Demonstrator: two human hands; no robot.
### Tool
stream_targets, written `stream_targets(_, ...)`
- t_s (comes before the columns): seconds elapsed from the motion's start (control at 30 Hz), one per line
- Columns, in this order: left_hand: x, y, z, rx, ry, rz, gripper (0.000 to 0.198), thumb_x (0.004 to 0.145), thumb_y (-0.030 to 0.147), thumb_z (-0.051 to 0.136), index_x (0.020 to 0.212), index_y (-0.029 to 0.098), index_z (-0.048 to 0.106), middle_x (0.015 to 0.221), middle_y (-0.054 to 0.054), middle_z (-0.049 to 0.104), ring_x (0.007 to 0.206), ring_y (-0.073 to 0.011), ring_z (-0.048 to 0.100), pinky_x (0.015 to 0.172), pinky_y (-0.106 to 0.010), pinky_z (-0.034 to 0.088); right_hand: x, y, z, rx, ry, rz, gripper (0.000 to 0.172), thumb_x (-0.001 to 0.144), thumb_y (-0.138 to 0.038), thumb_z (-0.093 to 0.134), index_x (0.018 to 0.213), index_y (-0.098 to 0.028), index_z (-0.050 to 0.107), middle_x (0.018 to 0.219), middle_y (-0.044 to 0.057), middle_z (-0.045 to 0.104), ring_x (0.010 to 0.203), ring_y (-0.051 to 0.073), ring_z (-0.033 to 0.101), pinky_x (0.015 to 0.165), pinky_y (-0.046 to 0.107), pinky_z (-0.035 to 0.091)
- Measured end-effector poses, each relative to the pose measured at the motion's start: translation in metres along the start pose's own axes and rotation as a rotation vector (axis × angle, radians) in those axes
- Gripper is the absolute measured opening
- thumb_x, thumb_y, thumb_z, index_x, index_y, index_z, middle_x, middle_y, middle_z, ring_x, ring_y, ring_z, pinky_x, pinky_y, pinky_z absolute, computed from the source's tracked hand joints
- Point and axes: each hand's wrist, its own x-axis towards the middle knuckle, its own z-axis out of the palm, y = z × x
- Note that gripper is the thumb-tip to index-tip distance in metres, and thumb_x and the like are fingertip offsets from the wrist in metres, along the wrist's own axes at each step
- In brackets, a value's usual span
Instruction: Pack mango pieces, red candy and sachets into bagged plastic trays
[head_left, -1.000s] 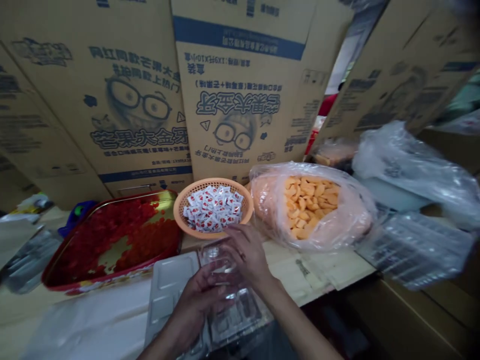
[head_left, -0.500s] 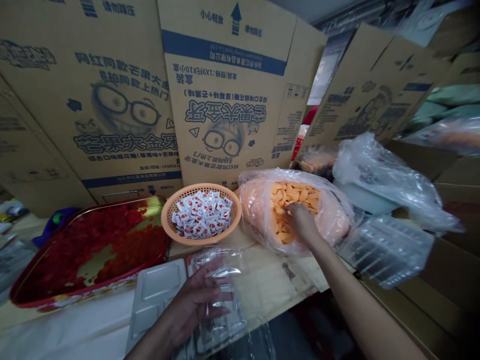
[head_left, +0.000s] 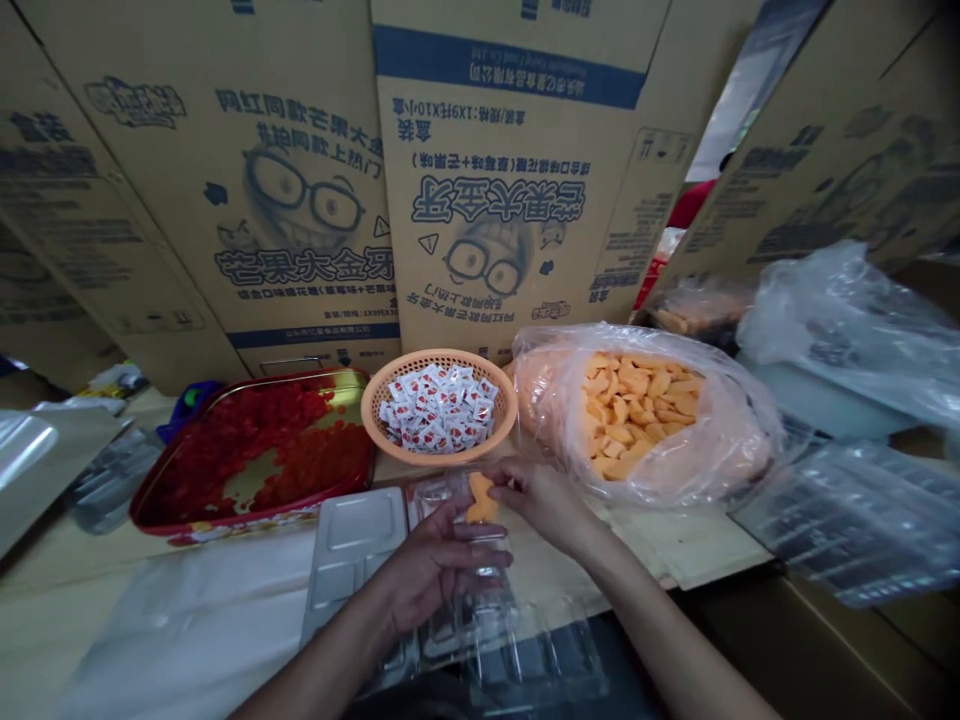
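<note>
My right hand [head_left: 544, 500] pinches an orange piece [head_left: 480, 497] just over a clear plastic tray [head_left: 480, 610], in front of the orange basket [head_left: 382, 385]. My left hand [head_left: 435, 565] grips the near side of that clear tray, fingers curled over it. A plastic bag of the same orange pieces [head_left: 637, 410] lies open to the right of my hands. The basket holds several small red and white sachets [head_left: 439, 405]. A red tray of red pieces [head_left: 255, 450] sits to the left.
Tall printed cardboard boxes [head_left: 480, 170] wall off the back of the table. A white compartment tray [head_left: 352, 545] lies left of my hands. Stacked clear trays [head_left: 862, 520] and crumpled plastic bags [head_left: 847, 320] fill the right side. White sheet [head_left: 172, 640] covers the near left.
My right hand has come back from the bag of orange pieces with one piece, now held over the clear tray. My left hand stayed on the tray.
</note>
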Motion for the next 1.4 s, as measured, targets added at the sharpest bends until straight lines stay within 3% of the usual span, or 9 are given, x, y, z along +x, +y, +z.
stream_targets(0.17, -0.003, -0.001, -0.011, -0.054, 0.029, -0.010, 0.067, 0.061, 0.005, 0.070, 0.118, 0.021, 0.038, 0.113, -0.012, 0.061, 0.098, -0.0286, 0.062, 0.080, -0.041, 0.050, 0.000, 0.000, -0.017, -0.232, 0.129, -0.176, 0.021, 0.083, -0.024, 0.050, 0.091, -0.021, 0.068, 0.086, 0.005, 0.065, 0.082, 0.019, 0.058, 0.072, 0.030, 0.045)
stream_targets(0.3, -0.006, 0.003, -0.015, -0.064, 0.056, -0.027, 0.068, 0.063, 0.003, 0.068, 0.121, 0.020, 0.036, 0.117, -0.013, 0.059, 0.097, -0.0278, 0.063, 0.080, -0.040, 0.050, 0.003, 0.025, -0.073, -0.623, 0.506, 0.085, 0.027, 0.085, -0.021, 0.042, 0.098, -0.015, 0.064, 0.095, 0.011, 0.060, 0.083, 0.020, 0.056, 0.071, 0.029, 0.042)
stream_targets(0.43, -0.009, 0.005, -0.017, -0.066, 0.054, -0.014, 0.065, 0.064, 0.002, 0.067, 0.120, 0.019, 0.040, 0.115, -0.012, 0.059, 0.095, -0.0272, 0.063, 0.079, -0.039, 0.051, 0.007, 0.066, -0.125, -0.868, 0.305, 0.457, 0.023, 0.076, -0.017, 0.052, 0.093, -0.013, 0.066, 0.098, 0.013, 0.057, 0.073, 0.018, 0.057, 0.066, 0.026, 0.040)
stream_targets(0.77, -0.010, 0.002, -0.025, -0.063, 0.044, 0.002, 0.065, 0.065, 0.003, 0.068, 0.121, 0.021, 0.041, 0.114, -0.011, 0.059, 0.097, -0.0277, 0.062, 0.081, -0.041, 0.050, 0.013, 0.094, -0.148, -0.798, 0.311, 0.527, 0.011, 0.070, -0.020, 0.057, 0.080, -0.016, 0.062, 0.065, 0.003, 0.061, 0.058, 0.014, 0.054, 0.054, 0.023, 0.036)
stream_targets(0.87, -0.012, 0.004, -0.027, -0.081, 0.060, -0.002, 0.064, 0.064, 0.002, 0.067, 0.120, 0.021, 0.042, 0.115, -0.011, 0.059, 0.096, -0.0273, 0.063, 0.085, -0.043, 0.048, 0.012, 0.082, -0.151, -0.766, 0.459, 0.516, 0.018, 0.070, -0.026, 0.058, 0.085, -0.015, 0.060, 0.071, 0.005, 0.063, 0.061, 0.016, 0.055, 0.054, 0.024, 0.036)
stream_targets(1.0, -0.013, 0.008, -0.027, -0.076, 0.045, 0.013, 0.065, 0.063, 0.001, 0.067, 0.120, 0.020, 0.042, 0.117, -0.012, 0.058, 0.096, -0.0274, 0.063, 0.084, -0.043, 0.048, 0.012, 0.039, -0.132, -0.276, 0.702, 0.335, 0.031, 0.065, -0.041, 0.063, 0.084, -0.017, 0.056, 0.075, 0.004, 0.061, 0.056, 0.014, 0.052, 0.049, 0.025, 0.038)
stream_targets(1.13, -0.017, 0.011, -0.026, -0.075, 0.032, 0.042, 0.064, 0.062, 0.001, 0.068, 0.118, 0.021, 0.043, 0.118, -0.012, 0.058, 0.095, -0.0270, 0.063, 0.081, -0.040, 0.049, 0.015, -0.011, -0.077, 0.218, 0.338, 0.268, 0.038, 0.057, -0.044, 0.070, 0.080, -0.018, 0.056, 0.061, -0.003, 0.054, 0.044, 0.008, 0.043, 0.042, 0.022, 0.036)
stream_targets(1.27, -0.025, 0.014, -0.028, -0.094, 0.005, 0.085, 0.063, 0.061, 0.000, 0.068, 0.116, 0.021, 0.045, 0.120, -0.011, 0.057, 0.097, -0.0268, 0.063, 0.082, -0.038, 0.049, 0.023, -0.032, -0.017, 0.089, 0.068, 0.247, 0.019, 0.064, -0.032, 0.064, 0.071, -0.017, 0.055, 0.057, -0.004, 0.052, 0.045, 0.008, 0.043, 0.043, 0.022, 0.036)
stream_targets(1.4, -0.034, 0.016, -0.037, -0.112, 0.023, 0.116, 0.070, 0.061, -0.001, 0.067, 0.121, 0.023, 0.040, 0.118, -0.011, 0.059, 0.096, -0.0246, 0.063, 0.084, -0.039, 0.048, 0.033, -0.028, 0.026, -0.241, 0.019, 0.138, 0.005, 0.070, -0.021, 0.056, 0.067, -0.016, 0.055, 0.064, 0.001, 0.056, 0.057, 0.013, 0.051, 0.054, 0.025, 0.038)
